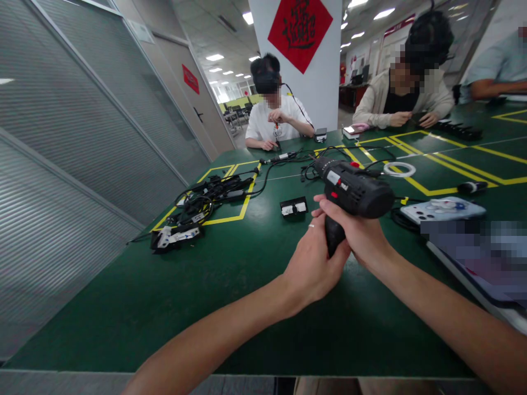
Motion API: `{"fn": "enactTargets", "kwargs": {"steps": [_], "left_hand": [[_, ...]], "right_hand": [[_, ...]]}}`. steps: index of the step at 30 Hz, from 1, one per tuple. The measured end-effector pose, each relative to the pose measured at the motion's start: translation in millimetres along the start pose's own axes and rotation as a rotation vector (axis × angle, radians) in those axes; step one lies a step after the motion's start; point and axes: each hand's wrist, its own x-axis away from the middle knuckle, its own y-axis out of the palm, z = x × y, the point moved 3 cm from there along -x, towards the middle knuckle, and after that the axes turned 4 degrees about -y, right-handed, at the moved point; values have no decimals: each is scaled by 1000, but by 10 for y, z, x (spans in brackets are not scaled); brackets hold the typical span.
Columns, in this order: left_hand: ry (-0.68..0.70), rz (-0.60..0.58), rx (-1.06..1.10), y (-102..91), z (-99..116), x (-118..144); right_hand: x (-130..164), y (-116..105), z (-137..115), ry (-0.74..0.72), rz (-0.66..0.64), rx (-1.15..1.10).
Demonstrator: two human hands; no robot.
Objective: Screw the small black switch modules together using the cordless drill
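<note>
A black cordless drill (353, 189) with red buttons is held above the green table (185, 307), its nose pointing away to the left. My right hand (362, 233) grips its handle from the right. My left hand (313, 263), with a ring on one finger, wraps the lower part of the handle from the left. A small black battery pack (293, 208) with white labels lies on the table just beyond the drill.
A tangle of black cables and chargers (206, 197) lies at the left inside yellow tape lines. A white tape ring (399, 169) and a phone (442, 209) lie at the right. Two people sit across the table, a third at the far right.
</note>
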Motion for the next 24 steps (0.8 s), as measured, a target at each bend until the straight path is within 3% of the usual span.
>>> {"fn": "enactTargets", "kwargs": {"steps": [2, 4, 6, 8, 10, 12, 17, 24], "left_hand": [[123, -46, -126, -38, -70, -116], [197, -25, -250, -133, -330, -282], [121, 155, -309, -257, -762, -490], [12, 244, -302, -297, -1243, -683], [-80, 197, -225, -238, -1648, -820], [-105, 123, -133, -142, -1887, -877], [-83, 90, -15, -18, -1968, -840], [-51, 86, -27, -15, -1987, -886]], "right_hand": [[-77, -77, 35, 38, 29, -126], [-127, -213, 62, 65, 26, -209], [-143, -363, 90, 94, 22, -217], [-130, -481, 119, 129, 4, -166], [-96, -549, 144, 178, -25, -101], [-53, -575, 160, 244, -47, -40], [30, -561, 149, 322, -46, 37], [130, -518, 159, 381, -170, 154]]}}
